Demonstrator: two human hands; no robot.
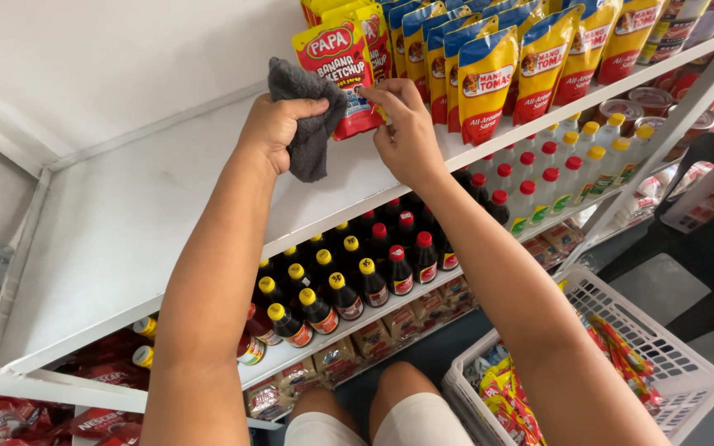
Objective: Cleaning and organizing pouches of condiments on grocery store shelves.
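Basically mid-wipe up on the top white shelf (126,223). Left hand (278,128) bunched tight around a dark grey cloth (311,124), pressed against the side of a red and yellow sauce pouch (342,70). Right hand (406,128) pinching that same pouch by its lower edge, fingers closed on it, holding it upright at the front of the shelf.

Could go sideways pretty easily, by the look of it: pouch sitting right at the shelf lip, so a hard swipe with the cloth might tip it off the edge, probably down toward the dark bottles with yellow and red caps (349,272) one shelf below. Might also knock into the row of blue and yellow pouches (489,74) just beside it and domino the lot.

Hard to tell what's behind the front pouch, rest of that row cut off at the top. Can't make out whether the pouch base actually rests on the shelf or hangs lifted. White basket (663,347) down right, contents only half visible.
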